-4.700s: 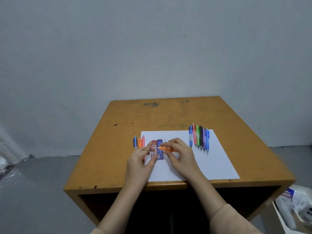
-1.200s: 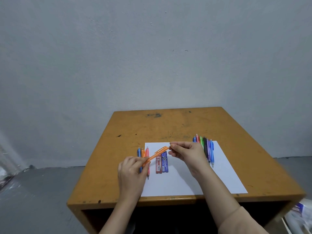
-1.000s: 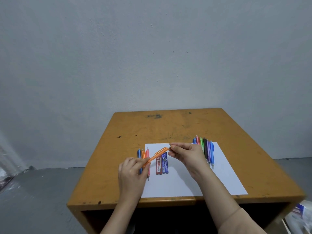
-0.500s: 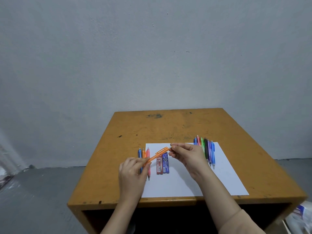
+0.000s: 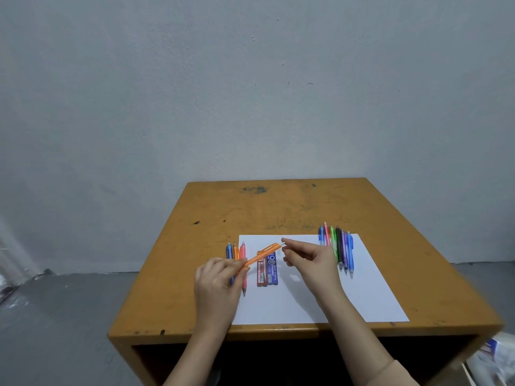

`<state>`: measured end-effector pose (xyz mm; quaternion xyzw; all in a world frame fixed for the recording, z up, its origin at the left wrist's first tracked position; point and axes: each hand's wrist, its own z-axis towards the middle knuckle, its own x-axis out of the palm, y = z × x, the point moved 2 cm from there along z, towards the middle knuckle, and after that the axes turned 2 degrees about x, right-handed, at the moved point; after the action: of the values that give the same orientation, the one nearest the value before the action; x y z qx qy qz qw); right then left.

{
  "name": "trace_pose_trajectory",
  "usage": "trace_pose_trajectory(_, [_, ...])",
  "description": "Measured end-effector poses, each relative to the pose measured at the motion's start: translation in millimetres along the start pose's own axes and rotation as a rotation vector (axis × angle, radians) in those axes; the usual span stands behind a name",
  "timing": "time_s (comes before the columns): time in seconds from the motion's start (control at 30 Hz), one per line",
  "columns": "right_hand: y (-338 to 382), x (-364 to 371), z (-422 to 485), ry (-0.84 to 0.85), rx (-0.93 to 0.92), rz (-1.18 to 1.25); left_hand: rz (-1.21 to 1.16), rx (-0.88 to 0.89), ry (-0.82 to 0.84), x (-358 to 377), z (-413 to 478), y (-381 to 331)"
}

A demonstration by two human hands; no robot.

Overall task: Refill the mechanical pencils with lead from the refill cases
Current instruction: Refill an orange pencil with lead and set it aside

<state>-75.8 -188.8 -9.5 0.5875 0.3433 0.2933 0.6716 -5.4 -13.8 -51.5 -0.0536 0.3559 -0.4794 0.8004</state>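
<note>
My left hand (image 5: 220,285) grips the lower end of an orange mechanical pencil (image 5: 260,254), which slants up to the right above the paper. My right hand (image 5: 309,260) pinches something small and white at the pencil's top end; I cannot tell whether it is the cap or the eraser. Two lead refill cases lie side by side on the white paper (image 5: 320,296): a red case (image 5: 261,273) and a blue case (image 5: 272,268). Three pencils (image 5: 237,253) lie at the paper's left edge, partly behind my left hand. Several coloured pencils (image 5: 338,247) lie in a row at the right.
The paper lies on a scuffed yellow wooden table (image 5: 278,207) set against a grey wall. A white container with packaging (image 5: 493,360) sits on the floor at the lower right. The floor is grey concrete.
The orange pencil was lifted off the paper and tilted between both hands. In the last second my right fingers have drawn slightly away from its top end, showing a white tip.
</note>
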Motion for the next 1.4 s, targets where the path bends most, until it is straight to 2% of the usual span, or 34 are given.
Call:
trace_pose_trajectory(0.3, [-3, 4, -3, 0.010, -0.162, -0.248, 0.035, -0.011, 0.029, 1, -2, 4])
trace_pose_trajectory(0.73, [-1, -3, 12, -0.008, -0.136, -0.242, 0.068, -0.003, -0.002, -1, -1, -1])
trace_pose_trajectory(1.17, [-14, 11, 49, 0.121, -0.050, -0.545, 0.092, -0.022, 0.004, -3, -1, -4])
trace_pose_trajectory(1.4, [-30, 15, 49, 0.084, 0.003, -0.498, 0.094, -0.012, 0.021, -2, -1, -5])
